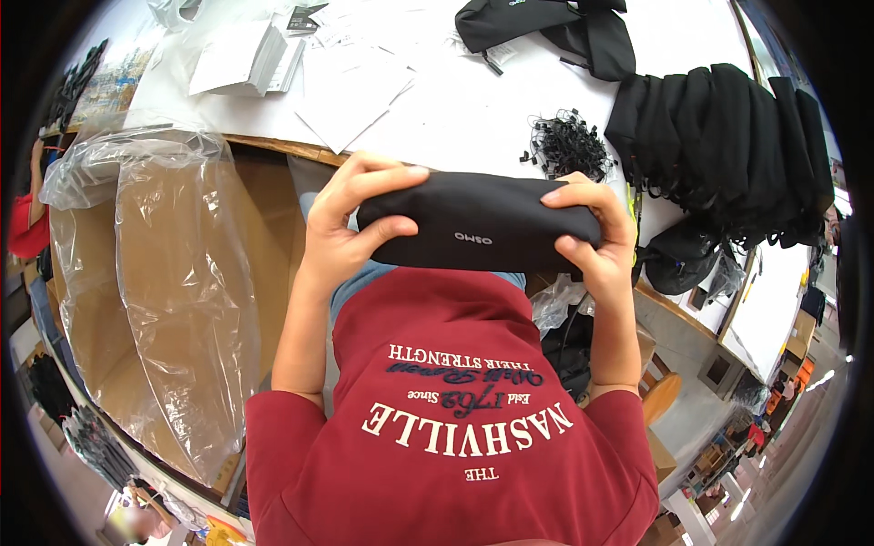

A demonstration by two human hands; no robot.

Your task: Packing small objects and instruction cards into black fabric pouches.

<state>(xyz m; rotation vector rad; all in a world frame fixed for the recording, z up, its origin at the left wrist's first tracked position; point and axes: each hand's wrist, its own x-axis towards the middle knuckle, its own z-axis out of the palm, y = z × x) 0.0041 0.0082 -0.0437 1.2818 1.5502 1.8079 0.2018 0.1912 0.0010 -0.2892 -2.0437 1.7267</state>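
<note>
A long black fabric pouch [487, 214] with small pale lettering is held level in front of my body, just off the near edge of the table. My left hand [350, 214] grips its left end, fingers over the top and thumb on the front face. Round the right end my right hand [592, 227] closes in the same way. Beyond the right hand, a pile of small black cord pieces [569, 146] lies on the white table [446, 100]. A thick row of similar black pouches [719, 146] is stacked to the right.
More black pouches [555, 32] lie at the far side. White paper stacks [241, 59] and loose sheets [350, 91] cover the table's left part. A cardboard box lined with clear plastic [173, 291] stands at my left. A black bag [678, 264] sits by the right table edge.
</note>
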